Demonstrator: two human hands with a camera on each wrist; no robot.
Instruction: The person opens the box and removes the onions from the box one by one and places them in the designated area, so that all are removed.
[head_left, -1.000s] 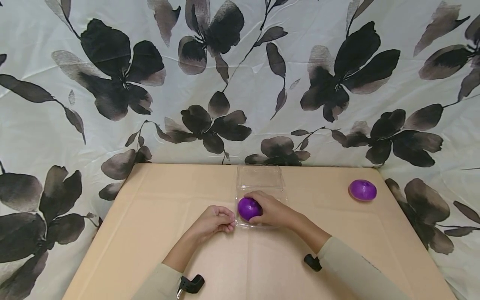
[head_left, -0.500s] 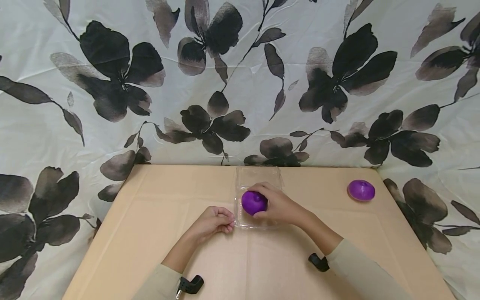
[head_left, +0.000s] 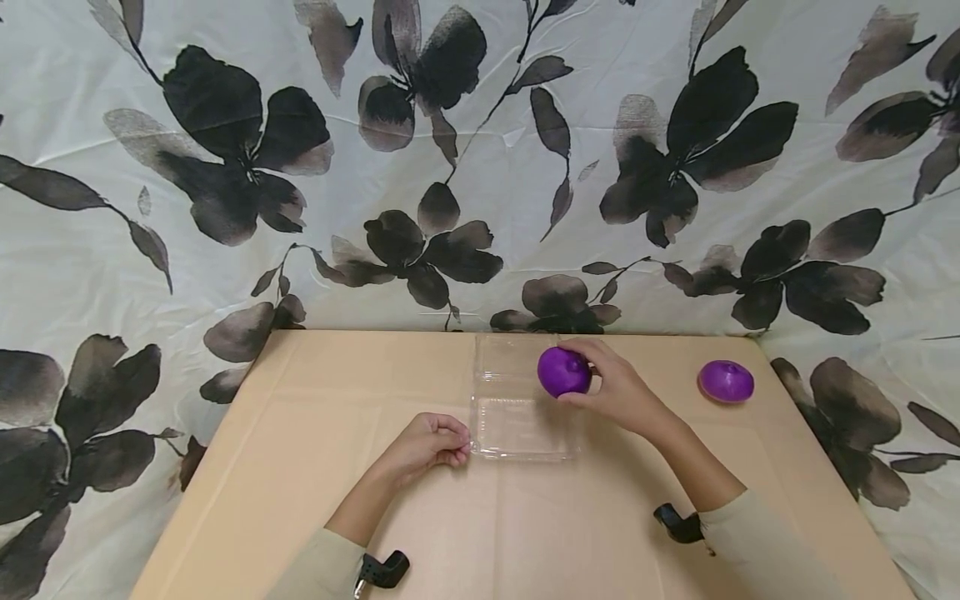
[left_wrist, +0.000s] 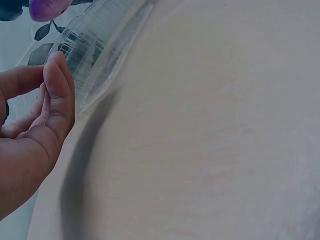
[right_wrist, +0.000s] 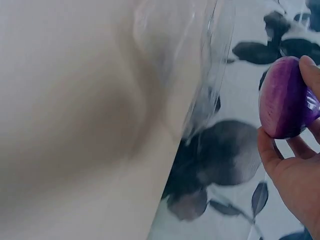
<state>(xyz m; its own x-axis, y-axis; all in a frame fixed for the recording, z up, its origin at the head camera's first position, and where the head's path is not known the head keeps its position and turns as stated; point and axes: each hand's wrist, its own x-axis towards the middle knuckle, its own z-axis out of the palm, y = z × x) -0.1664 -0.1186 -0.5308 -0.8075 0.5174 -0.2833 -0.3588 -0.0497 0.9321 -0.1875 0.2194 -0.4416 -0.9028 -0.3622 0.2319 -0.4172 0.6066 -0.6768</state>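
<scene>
My right hand [head_left: 618, 392] grips a purple onion [head_left: 563, 372], smooth and round with a small pointed tip. It is raised over the right side of an opened clear plastic clamshell box [head_left: 522, 425]. In the right wrist view the onion [right_wrist: 286, 98] sits between thumb and fingers, one side paler and pinkish. Thumb and fingertips of my left hand [head_left: 426, 446] pinch the box's left edge near its front corner. The left wrist view shows that hand [left_wrist: 42, 110] at the clear rim [left_wrist: 105, 70].
A second purple onion [head_left: 726, 382] lies on the tan tabletop [head_left: 360, 375] toward the back right. Behind the table's far edge hangs a white cloth [head_left: 525, 233] with dark flowers. Each wrist carries a small black camera [head_left: 384, 569].
My right hand has lifted the onion out of the box and carried it up and to the right. My left hand keeps its place at the box's edge.
</scene>
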